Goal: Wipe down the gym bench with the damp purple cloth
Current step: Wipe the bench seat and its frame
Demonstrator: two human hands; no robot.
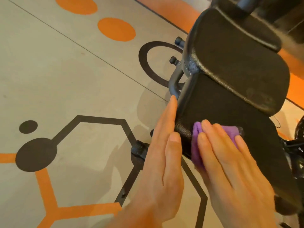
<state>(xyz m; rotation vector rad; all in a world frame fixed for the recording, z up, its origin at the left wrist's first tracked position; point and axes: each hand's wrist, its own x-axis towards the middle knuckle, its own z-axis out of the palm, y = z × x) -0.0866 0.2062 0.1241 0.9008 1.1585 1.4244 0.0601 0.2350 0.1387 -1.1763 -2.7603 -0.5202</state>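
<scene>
While the black padded seat (230,112) of the gym bench is seen from above, the folded purple cloth (196,145) is pressed flat against its near left edge by the right hand (230,162), whose fingers are laid straight and slightly spread over the cloth. The left hand (162,162) is held flat, fingers together, against the seat's left side. The backrest pad (238,51) is set just beyond the seat, above a grey floor (65,79) marked with orange and black shapes.

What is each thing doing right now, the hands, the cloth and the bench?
Left hand: flat, fingers straight, resting against the bench's side edge.
Right hand: flat, pressing the cloth down.
Cloth: bunched under the right hand, on the seat.
Bench: black, two pads, near one being wiped.
</scene>
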